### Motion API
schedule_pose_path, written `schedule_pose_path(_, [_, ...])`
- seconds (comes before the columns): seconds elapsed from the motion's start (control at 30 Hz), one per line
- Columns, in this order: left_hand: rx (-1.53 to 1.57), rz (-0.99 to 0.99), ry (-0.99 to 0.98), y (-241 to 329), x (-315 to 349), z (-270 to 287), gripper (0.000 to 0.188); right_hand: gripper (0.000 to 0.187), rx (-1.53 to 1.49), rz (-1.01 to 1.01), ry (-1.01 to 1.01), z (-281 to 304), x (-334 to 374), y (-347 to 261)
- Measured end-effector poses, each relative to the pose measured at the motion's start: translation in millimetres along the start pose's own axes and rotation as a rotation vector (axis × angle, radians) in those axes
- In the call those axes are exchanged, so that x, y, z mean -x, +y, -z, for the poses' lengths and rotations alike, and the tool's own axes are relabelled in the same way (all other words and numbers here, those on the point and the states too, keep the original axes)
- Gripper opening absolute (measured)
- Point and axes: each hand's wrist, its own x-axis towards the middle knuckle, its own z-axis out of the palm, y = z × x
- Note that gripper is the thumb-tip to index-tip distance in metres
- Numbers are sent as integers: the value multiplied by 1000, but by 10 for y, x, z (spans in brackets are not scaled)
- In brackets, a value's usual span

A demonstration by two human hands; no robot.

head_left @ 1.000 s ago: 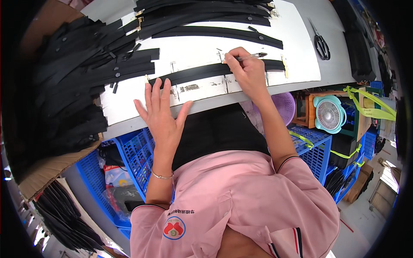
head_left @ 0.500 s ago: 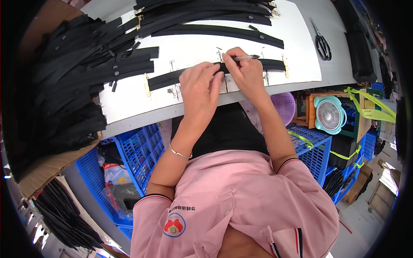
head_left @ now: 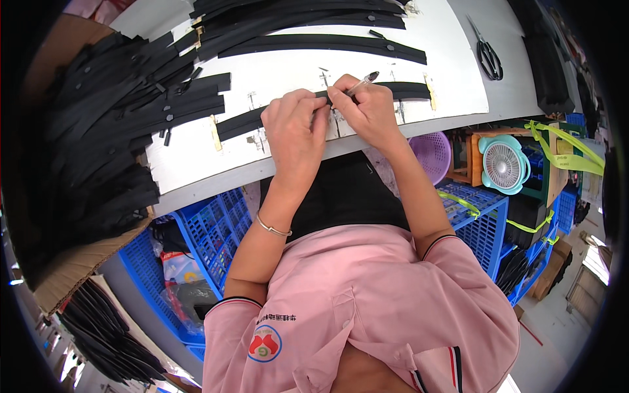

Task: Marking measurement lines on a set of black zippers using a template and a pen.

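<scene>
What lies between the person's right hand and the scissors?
In the head view, part of the black strip, yellowish tape, then bare white board and grey tabletop.

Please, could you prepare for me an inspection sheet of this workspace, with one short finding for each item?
Surface: white board with dark marks, lying on a grey table.
Job's things: black strip across the board, partly covered; pen above it.
Clutter: heaped strips at left; scissors right of the board.
Grips: right grip holds the pen; left grip is at the strip, its pinch hidden.
Cables: nothing seen.
Surroundings: turquoise fan, purple basket and blue crates near the table.
</scene>
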Motion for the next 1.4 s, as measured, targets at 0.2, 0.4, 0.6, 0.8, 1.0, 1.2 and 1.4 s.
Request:
schedule_pose_path(0.2, [-13,11,-22,-4,9,5,13,11,32,67,-20,64,76,-6])
schedule_pose_path(0.4, [-31,6,-49,16,11,23,10,19,436,137,635,406,469,10])
schedule_pose_path(0.6, [-84,-5,-63,0,9,26,13,40,679,59,476,509,683,297])
schedule_pose_path(0.8, [-80,29,-81,47,13,37,12,37,662,94,439,536,700,392])
schedule_pose_path(1.0, [-91,62,-76,183,-33,-44,11,37,606,121,415,623,737,458])
schedule_pose_path(1.2, [125,-93,-138,479,-286,-574,10,32,592,121,421,620,715,438])
schedule_pose_path(1.4, [62,-105,-150,441,-262,-744,9,26,421,90,414,810,570,415])
